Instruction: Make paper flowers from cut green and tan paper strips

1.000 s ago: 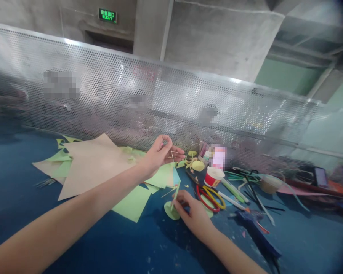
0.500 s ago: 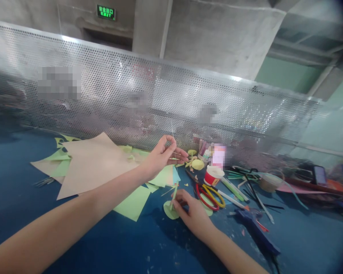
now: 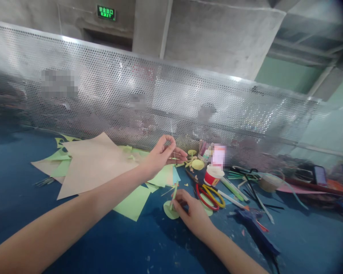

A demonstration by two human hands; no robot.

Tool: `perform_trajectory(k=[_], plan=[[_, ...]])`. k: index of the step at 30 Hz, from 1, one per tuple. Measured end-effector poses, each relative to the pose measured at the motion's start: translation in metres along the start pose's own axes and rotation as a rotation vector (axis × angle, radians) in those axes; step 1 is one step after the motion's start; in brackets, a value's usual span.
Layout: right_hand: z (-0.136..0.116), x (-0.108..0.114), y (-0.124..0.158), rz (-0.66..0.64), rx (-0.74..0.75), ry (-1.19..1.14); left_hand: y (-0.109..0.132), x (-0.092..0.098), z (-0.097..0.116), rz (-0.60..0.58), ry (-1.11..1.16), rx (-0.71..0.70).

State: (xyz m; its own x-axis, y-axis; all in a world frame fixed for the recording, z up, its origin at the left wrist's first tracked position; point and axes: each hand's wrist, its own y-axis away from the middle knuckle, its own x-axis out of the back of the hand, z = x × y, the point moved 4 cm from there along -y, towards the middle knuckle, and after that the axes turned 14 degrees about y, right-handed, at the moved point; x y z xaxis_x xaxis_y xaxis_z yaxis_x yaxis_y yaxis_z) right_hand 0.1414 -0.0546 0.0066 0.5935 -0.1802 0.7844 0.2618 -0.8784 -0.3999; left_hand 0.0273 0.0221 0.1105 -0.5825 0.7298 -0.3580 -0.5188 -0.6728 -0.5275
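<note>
A silvery perforated metal screen (image 3: 103, 83) ran along the far side of a dark-blue tabletop (image 3: 131, 249). Spread on the left was a large tan, pointed paper sheet (image 3: 88, 163), with a light-green, square-cornered paper sheet (image 3: 134, 205) partly under the person's left forearm.

The left hand (image 3: 165, 153) was raised at the centre, thumb and index finger closed in a ring-shaped pinch, the other fingers stretched to the right. Nearer, the right hand (image 3: 193, 211) lay low over the table, fingers curled, thumb and forefinger closed on the stem of a pale-green paper disc (image 3: 168, 210), which rested on the table with its stem standing up, slightly tilted.

To its right lay a dark-blue gun-shaped tool (image 3: 255, 232), then red and yellow looped handles (image 3: 198, 193), with a red-and-white paper cup (image 3: 213, 177) just beyond. Smallest was a thin pale strand (image 3: 175, 155) showing above and below the left pinch; its material could not be told.

Over the last second the left hand had shifted slightly right, while the right hand kept its place, which suggested the disc was being steadied as the strand was handled.
</note>
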Motion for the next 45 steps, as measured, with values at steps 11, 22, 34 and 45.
perform_trajectory(k=[11, 22, 34, 45], plan=[[0.000, 0.000, 0.001, 0.017, 0.001, -0.010, 0.002, -0.003, 0.000, -0.034, -0.004, 0.032], [-0.004, 0.001, 0.000, 0.028, 0.006, -0.027, 0.012, -0.022, -0.005, -0.143, -0.123, 0.082], [0.001, 0.003, 0.000, 0.030, -0.002, -0.021, 0.034, -0.001, -0.040, -0.158, -0.370, 0.279], [0.001, 0.003, 0.000, 0.055, 0.009, 0.021, 0.041, 0.014, -0.048, -0.220, -0.402, 0.366]])
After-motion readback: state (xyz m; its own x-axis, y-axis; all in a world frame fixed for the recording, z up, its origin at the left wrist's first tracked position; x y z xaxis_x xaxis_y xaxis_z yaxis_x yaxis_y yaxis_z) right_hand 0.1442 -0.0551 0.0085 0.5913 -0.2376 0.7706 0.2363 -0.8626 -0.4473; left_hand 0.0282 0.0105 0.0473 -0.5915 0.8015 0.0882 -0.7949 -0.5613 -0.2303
